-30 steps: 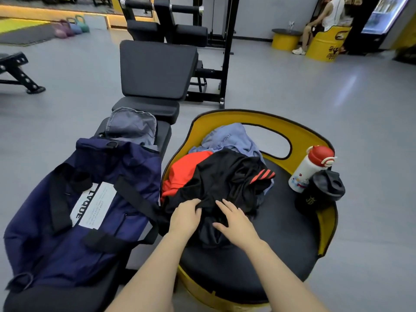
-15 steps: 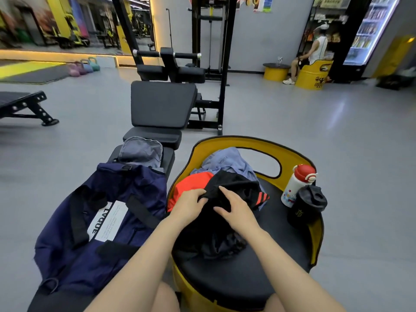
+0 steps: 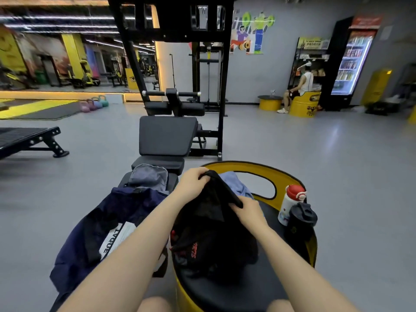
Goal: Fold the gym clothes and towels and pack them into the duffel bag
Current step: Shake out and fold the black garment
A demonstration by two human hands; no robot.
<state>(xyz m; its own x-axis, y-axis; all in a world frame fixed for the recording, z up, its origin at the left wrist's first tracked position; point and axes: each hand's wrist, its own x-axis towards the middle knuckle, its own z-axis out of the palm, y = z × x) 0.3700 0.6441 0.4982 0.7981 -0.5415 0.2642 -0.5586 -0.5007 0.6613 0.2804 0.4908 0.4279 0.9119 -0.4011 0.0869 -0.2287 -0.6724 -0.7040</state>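
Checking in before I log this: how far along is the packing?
Early. Nothing looks folded. Both the left hand and right hand grip the black garment, lifted above the yellow seat. A blue garment waits behind it. What the navy duffel bag already holds can't be seen.

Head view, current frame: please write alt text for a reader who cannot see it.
Both hands, left and right, hold up a black garment by its top edge above a round yellow seat. A navy duffel bag lies open to the left; two bottles stand on the seat's right side.
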